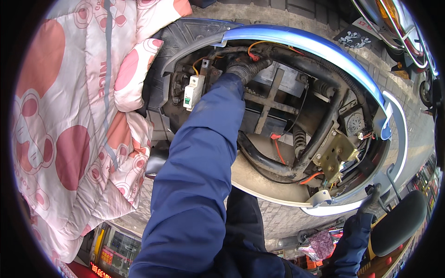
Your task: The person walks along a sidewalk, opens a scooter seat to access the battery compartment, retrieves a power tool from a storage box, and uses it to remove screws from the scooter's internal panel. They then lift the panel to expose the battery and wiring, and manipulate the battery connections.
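Observation:
My left hand, in a dark grey glove, reaches deep into the open under-seat bay of a blue electric scooter. It lies beside a grey metal box that looks like a battery, at the bay's left end. The undersides of its fingers are hidden, so its grip does not show. A metal cross brace runs over the bay close by. My right hand, also gloved, is closed round the grey rear grab rail at the lower right, beside a black padded backrest.
A white breaker switch hangs on a yellow wire left of my arm. Black frame tubes, springs, loose wires and a brass-coloured bracket plate fill the right half. A pink quilted cover drapes the left side. Another vehicle stands upper right.

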### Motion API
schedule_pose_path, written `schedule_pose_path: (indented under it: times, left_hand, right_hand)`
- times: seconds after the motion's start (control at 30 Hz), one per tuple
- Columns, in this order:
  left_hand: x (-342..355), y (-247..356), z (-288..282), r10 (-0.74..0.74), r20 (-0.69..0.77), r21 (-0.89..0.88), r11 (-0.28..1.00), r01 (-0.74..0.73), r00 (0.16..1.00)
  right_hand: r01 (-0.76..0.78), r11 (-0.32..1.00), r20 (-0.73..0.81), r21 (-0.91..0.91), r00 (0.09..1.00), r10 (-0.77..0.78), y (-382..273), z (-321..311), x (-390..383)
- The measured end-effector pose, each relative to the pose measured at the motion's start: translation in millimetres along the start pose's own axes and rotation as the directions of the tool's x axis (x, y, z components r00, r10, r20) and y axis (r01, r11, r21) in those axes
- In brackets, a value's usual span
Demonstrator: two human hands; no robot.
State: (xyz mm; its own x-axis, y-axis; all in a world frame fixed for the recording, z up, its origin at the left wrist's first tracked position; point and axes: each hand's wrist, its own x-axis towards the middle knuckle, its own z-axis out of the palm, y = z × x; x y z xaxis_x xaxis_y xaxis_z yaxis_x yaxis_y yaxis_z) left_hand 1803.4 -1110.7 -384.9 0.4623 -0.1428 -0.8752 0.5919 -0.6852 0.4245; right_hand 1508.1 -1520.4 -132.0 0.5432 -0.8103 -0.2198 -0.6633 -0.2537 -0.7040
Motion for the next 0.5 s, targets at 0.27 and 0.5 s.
schedule_pose_path:
  times: [0.27,0.5]
  left_hand:
    - [15,-11,4,0.040,-0.026,0.182,0.983,-0.034,0.999]
    - [31,-26,12,0.159,0.016,0.042,0.986,-0.160,0.987]
  right_hand:
    - [-0.029,0.999,0.006,-0.020,1.000,0.029,-2,-1,0]
    - [-0.052,0.999,-0.023,-0.005,0.998,0.052,-12,8,-4]
